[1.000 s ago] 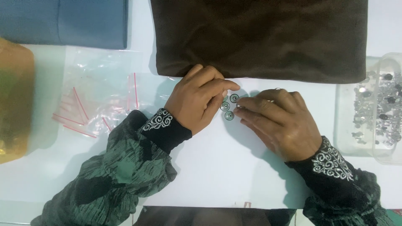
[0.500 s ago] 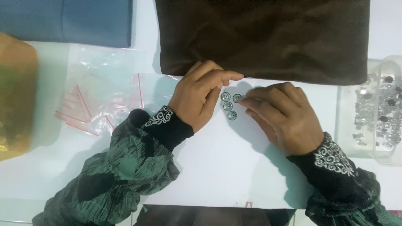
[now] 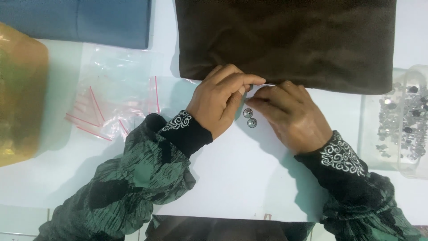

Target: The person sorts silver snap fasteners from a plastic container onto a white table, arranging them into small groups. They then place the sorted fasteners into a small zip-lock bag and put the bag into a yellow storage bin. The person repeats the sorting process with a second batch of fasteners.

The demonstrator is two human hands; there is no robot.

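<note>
With third snap button gone from desk, two snap buttons (image 3: 249, 118) remain below brown cloth (image 3: 285, 40); left hand (image 3: 220, 105) and right hand (image 3: 290, 116) pinched shut at cloth edge, contents hidden.

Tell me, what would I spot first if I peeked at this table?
Probably the two hands meeting in the middle: the left hand and the right hand, fingertips close together at the edge of a big dark brown cloth. Just below them lie two small round silver snap buttons on the white table. At the right sits a clear tub of shiny metal bits.
</note>
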